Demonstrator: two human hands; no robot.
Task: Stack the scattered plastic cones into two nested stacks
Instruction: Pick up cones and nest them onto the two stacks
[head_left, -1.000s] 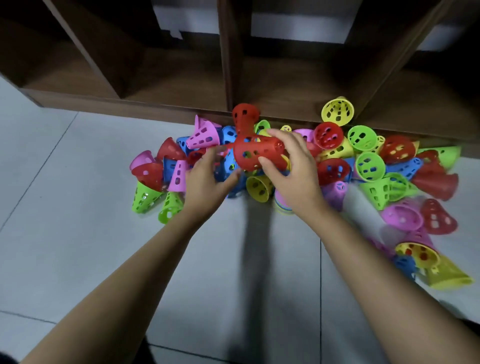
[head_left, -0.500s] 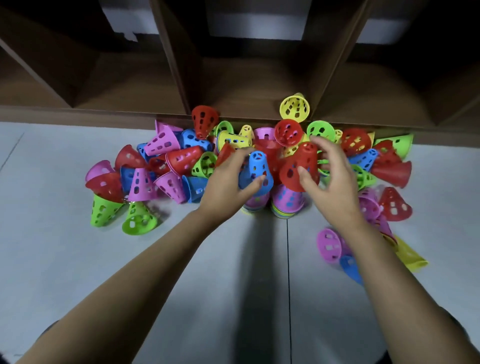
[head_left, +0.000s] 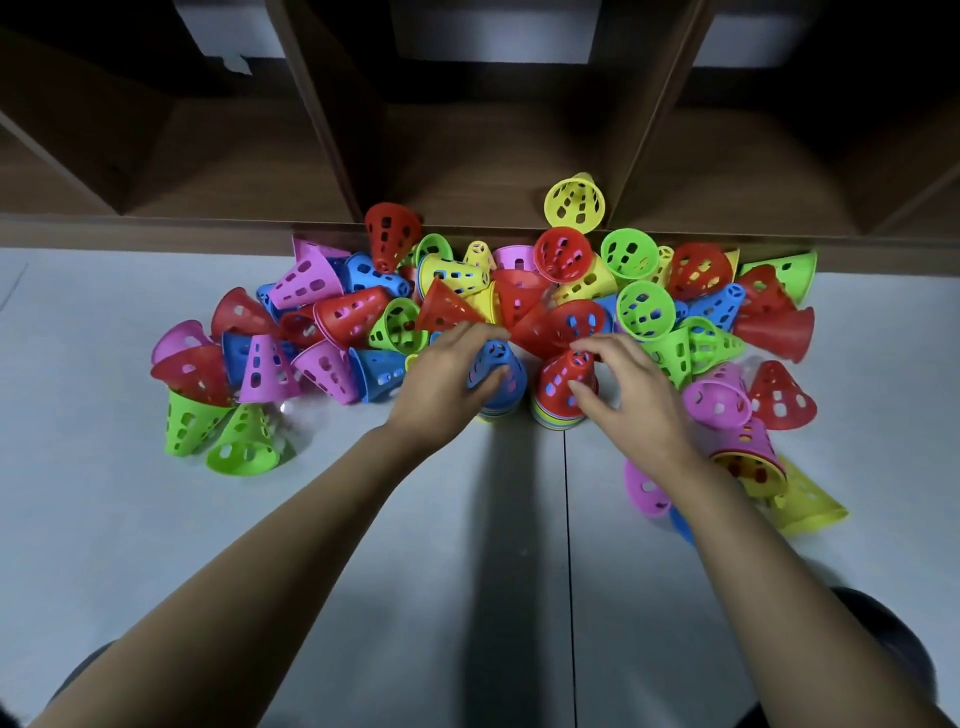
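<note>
Two nested cone stacks stand upright on the floor in front of the pile. The left stack is topped by a blue cone (head_left: 501, 376); my left hand (head_left: 441, 387) grips it, fingers over its tip and thumb on its near side. The right stack is topped by a red cone (head_left: 561, 382); my right hand (head_left: 631, 397) holds it between fingertips at the tip and thumb on its side. Behind and beside them lie scattered cones (head_left: 348, 314) in red, blue, green, yellow and pink, on their sides or tipped over.
A dark wooden shelf unit (head_left: 467, 156) runs along the back, with a yellow cone (head_left: 574, 202) resting at its lower edge. More cones lie to the right by my forearm, among them a pink one (head_left: 647, 491). Grey floor tiles (head_left: 363, 545) stretch towards me.
My right hand brought the red cone down from the air onto the right stack. My left hand closed round the blue cone atop the left stack. The view shifted.
</note>
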